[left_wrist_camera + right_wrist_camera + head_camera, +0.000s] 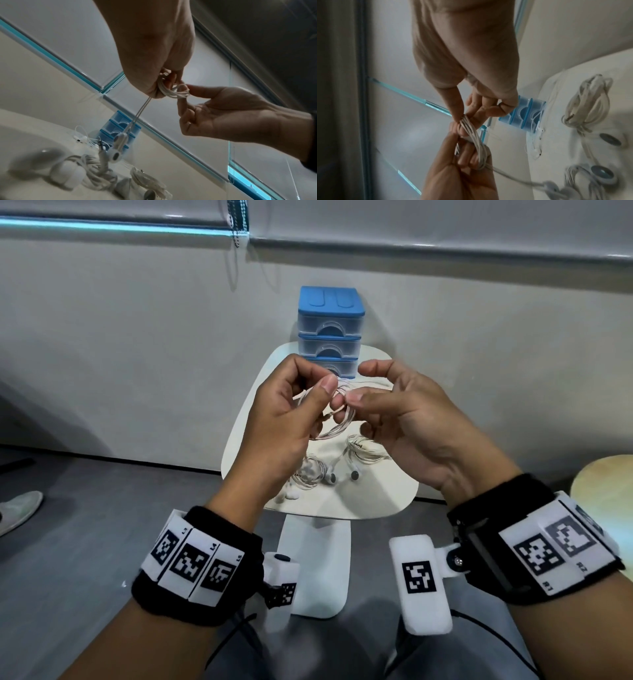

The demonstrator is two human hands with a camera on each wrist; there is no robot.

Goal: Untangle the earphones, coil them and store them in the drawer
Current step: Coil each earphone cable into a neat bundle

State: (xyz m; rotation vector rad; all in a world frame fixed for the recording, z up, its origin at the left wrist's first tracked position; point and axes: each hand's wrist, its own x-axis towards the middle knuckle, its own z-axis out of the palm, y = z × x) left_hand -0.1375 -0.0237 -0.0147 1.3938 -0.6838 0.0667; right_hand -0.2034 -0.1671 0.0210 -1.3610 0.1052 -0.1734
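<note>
Above the bench [383,501], near the drawer unit [329,330]: coiling earphones [337,419].
Left hand [284,419] grips the coil; right hand [407,419] pinches its loops.

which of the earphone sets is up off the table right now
The white earphones wound in loops between both hands: the left hand grips the coil, the right hand pinches a loop. The other earphone bundles lie on the white table.
</note>
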